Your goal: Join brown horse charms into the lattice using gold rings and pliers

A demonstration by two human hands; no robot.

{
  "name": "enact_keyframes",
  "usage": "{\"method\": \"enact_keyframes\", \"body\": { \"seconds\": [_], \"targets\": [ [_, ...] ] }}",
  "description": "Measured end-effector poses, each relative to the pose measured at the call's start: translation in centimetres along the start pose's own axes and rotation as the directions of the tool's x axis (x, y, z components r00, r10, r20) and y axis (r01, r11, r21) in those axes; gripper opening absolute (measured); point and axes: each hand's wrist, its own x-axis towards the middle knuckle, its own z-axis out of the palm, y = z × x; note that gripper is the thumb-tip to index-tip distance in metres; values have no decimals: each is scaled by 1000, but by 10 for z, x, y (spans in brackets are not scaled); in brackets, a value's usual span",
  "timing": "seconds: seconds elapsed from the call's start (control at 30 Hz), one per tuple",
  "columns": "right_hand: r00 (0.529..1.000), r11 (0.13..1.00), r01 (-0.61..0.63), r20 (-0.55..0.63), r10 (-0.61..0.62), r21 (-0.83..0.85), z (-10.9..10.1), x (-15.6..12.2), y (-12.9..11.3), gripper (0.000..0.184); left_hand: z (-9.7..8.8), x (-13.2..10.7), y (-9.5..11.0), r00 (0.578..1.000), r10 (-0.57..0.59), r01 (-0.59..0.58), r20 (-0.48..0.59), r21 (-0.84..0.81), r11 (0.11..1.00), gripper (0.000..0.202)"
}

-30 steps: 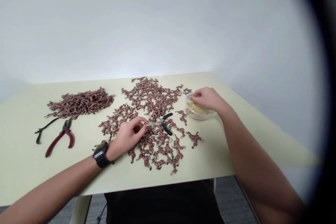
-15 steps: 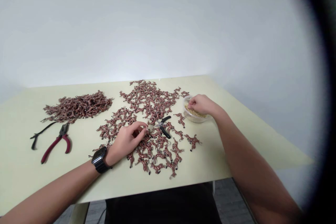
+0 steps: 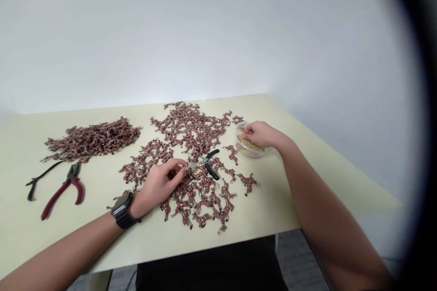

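Observation:
My left hand [image 3: 163,183], with a black watch on its wrist, rests over the near part of many small brown deer-like figures [image 3: 205,202]. Its thumb and fingertips come together, but whatever may be between them is too small to make out. My right hand [image 3: 262,134] reaches into a clear round plastic tub [image 3: 251,151] at the right. The fingers are pinched at the gold-coloured small pieces [image 3: 251,144] inside, and what they grip is hidden. Just right of my left fingertips lie small black-handled pliers [image 3: 211,170], jaws pointing toward that hand.
A dense heap of similar brown figures [image 3: 97,138] lies on the left of the pale yellow table [image 3: 164,248]. Before it are red-handled pliers [image 3: 78,190] and a thin black tool [image 3: 37,181]. A white wall [image 3: 191,32] stands behind the table.
The view has shifted slightly, so most things sit a little further left. Both hands keep nearly the same places and closed poses.

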Motion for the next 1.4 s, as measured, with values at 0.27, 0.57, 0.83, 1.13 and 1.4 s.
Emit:
{"method": "enact_keyframes", "body": {
  "seconds": [0.27,0.57,0.83,1.13,1.4],
  "targets": [
    [998,998,-20,-55,23,55,-4,-2,-1,10,0,0,0,1000,-2,3,-26,18,1000,26],
    [942,860,225,-328,-72,458,-14,-29,-57,29,0,5,3,995,-101,95,-6,-280,955,29],
    [921,689,370,-152,-358,623,19,-74,-145,21,-2,7,18,951,-236,301,200,-773,559,25],
    [890,628,451,-265,-372,634,70,-70,-163,18,4,5,16,935,-233,347,267,-824,449,27],
    [783,662,613,-439,-440,430,74,-71,-160,10,5,5,14,939,-200,341,279,-822,456,23]
  ]
}}
